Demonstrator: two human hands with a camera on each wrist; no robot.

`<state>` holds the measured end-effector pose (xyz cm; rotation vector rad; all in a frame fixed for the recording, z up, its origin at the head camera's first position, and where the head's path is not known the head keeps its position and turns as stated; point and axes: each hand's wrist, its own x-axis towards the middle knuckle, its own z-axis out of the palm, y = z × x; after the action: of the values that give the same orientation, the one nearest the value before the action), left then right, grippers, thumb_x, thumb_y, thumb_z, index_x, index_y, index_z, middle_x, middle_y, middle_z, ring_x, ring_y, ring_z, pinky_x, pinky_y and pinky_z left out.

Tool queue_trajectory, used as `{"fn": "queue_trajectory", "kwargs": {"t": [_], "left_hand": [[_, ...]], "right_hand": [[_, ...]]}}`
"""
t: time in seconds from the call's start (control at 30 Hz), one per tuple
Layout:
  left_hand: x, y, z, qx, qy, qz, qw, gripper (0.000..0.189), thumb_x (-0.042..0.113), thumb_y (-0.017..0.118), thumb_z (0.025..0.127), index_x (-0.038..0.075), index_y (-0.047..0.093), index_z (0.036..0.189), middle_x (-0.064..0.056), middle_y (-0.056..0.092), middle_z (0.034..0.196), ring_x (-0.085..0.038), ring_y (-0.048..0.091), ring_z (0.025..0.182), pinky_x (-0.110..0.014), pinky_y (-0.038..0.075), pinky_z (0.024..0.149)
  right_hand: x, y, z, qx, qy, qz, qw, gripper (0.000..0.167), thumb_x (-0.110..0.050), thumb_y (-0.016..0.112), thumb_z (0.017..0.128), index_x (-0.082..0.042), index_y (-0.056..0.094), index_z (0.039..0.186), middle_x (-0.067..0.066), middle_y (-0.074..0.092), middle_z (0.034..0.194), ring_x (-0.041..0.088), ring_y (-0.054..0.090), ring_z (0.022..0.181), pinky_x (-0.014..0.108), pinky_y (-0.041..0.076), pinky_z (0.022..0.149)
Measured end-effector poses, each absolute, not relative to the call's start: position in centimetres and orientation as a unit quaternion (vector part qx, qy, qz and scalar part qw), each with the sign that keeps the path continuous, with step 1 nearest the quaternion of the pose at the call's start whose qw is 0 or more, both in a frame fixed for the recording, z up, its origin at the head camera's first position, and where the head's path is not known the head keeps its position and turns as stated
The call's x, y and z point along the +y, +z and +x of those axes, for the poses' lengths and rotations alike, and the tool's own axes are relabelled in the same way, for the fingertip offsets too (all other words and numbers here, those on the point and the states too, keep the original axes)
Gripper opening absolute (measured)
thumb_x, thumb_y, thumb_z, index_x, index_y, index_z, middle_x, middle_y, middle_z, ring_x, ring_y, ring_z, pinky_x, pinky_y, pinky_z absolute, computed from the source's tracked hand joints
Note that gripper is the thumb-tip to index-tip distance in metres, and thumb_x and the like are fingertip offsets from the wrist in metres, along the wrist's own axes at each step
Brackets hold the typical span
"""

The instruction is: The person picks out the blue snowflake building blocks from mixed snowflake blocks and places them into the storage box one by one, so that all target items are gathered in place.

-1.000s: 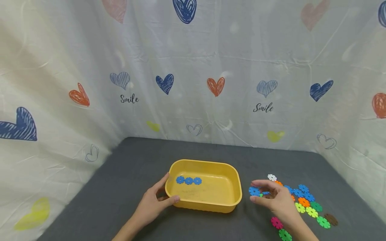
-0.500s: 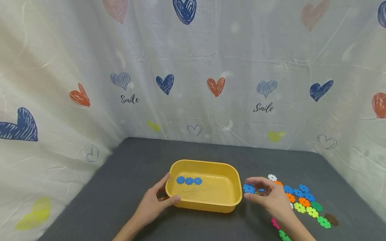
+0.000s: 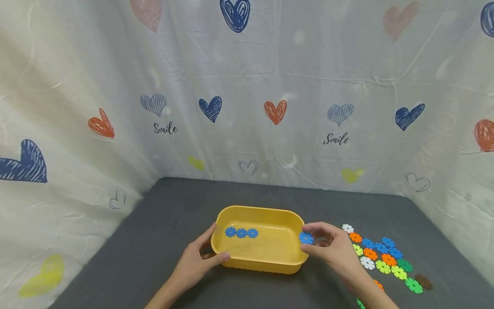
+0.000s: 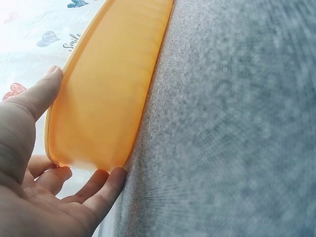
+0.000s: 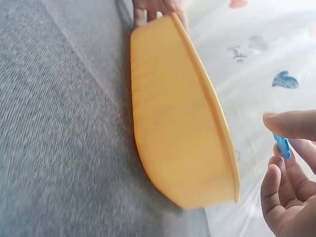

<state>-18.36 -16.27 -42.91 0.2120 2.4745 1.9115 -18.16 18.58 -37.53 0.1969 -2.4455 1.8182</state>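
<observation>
A yellow plastic basin (image 3: 270,263) sits on the dark cloth, with a row of three blue snowflake discs (image 3: 241,233) on the left of its floor. My left hand (image 3: 194,262) grips the basin's left end; the left wrist view shows the thumb on the rim and fingertips against the wall (image 4: 98,94). Between thumb and fingers my right hand (image 3: 335,246) pinches a blue snowflake disc (image 3: 306,238), which overlaps the basin's right rim in the head view. From the right wrist, that disc appears edge-on, beside the thumb and beyond the basin's rim (image 5: 219,111).
To the right, flat on the dark cloth (image 3: 193,193), lie loose snowflake discs in white, orange (image 3: 389,259), blue, yellow-green, green and brown (image 3: 424,281). The right forearm covers part of them. A pale curtain (image 3: 247,141) with printed hearts hangs behind.
My right hand has moved left from beside the loose discs to the basin's right rim, carrying the blue snowflake disc. My left hand and the basin have stayed in place.
</observation>
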Motion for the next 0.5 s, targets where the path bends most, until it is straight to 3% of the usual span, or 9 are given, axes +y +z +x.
{"fn": "queue_trajectory", "kwargs": {"t": [0.23, 0.5], "left_hand": [[-16.3, -42.9, -18.4, 0.791, 0.608, 0.068, 0.004, 0.091, 0.029, 0.084, 0.081, 0.018, 0.032, 0.155, -0.014, 0.039, 0.15, -0.03, 0.056, 0.119, -0.03, 0.057, 0.082], [-16.4, -42.8, -18.3, 0.79, 0.609, 0.072, 0.007, 0.092, 0.03, 0.083, 0.081, 0.017, 0.031, 0.156, -0.017, 0.041, 0.149, -0.031, 0.056, 0.12, -0.031, 0.056, 0.083]], "right_hand": [[16.7, -37.3, -18.5, -0.793, 0.599, 0.105, 0.039, 0.037, -0.011, 0.088, 0.074, -0.005, 0.072, 0.107, 0.009, 0.067, 0.104, 0.025, 0.058, 0.085, 0.028, 0.055, 0.064], [15.0, -37.4, -19.0, -0.802, 0.582, 0.136, 0.03, 0.034, -0.011, 0.088, 0.074, -0.009, 0.074, 0.105, 0.007, 0.067, 0.101, 0.028, 0.057, 0.089, 0.029, 0.056, 0.068]]}}
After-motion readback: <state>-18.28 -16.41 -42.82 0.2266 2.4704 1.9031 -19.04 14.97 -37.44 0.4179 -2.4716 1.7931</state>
